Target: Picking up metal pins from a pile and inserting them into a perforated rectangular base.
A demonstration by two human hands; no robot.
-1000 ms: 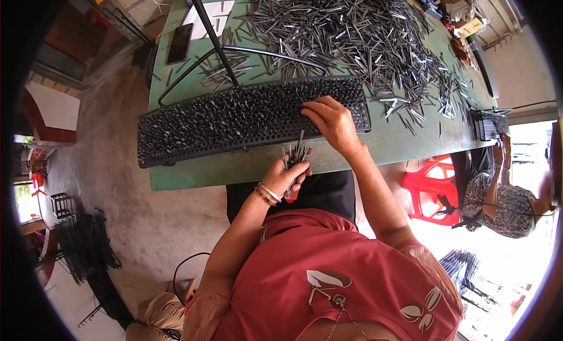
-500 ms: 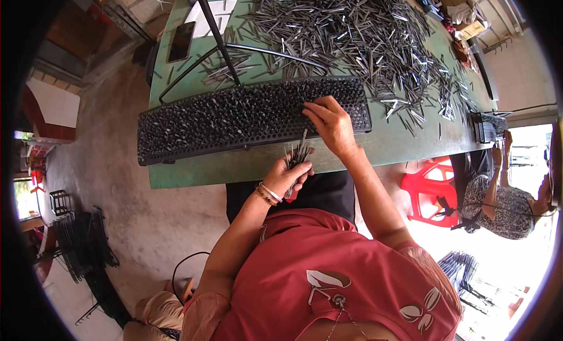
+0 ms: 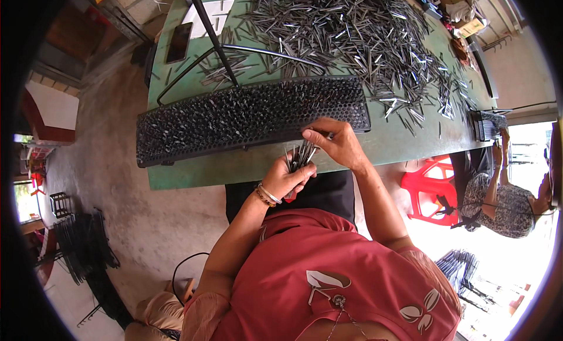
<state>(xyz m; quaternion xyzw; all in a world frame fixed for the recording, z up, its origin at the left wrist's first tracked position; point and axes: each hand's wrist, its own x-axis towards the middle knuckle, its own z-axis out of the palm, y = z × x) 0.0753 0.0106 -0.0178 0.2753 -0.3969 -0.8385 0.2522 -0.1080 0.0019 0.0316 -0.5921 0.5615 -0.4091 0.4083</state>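
Observation:
My left hand (image 3: 288, 178) is closed round a bundle of thin dark metal strips (image 3: 301, 155), their upper ends fanned out beyond the fingers. Just above them my right hand (image 3: 340, 144) has its thumb and fingers bent together at the strips' ends. The fingertips are partly blurred, so what they pinch is unclear. In front of both hands lies a long black rack (image 3: 246, 115) full of small round holes. Many of its holes have strips standing in them, most densely on the left, while bare holes show at the right and along the near edge.
A big heap of loose strips (image 3: 363, 36) covers the back of the green table (image 3: 410, 144). A black metal frame (image 3: 205, 18) rises behind the rack, by a phone (image 3: 179, 43) and white paper (image 3: 214, 15). At right, a person (image 3: 498, 203) works near a red stool (image 3: 425, 191).
My right hand has come down from the rack's holes to the ends of the strips in my left hand. The left hand keeps its hold, almost in the same place.

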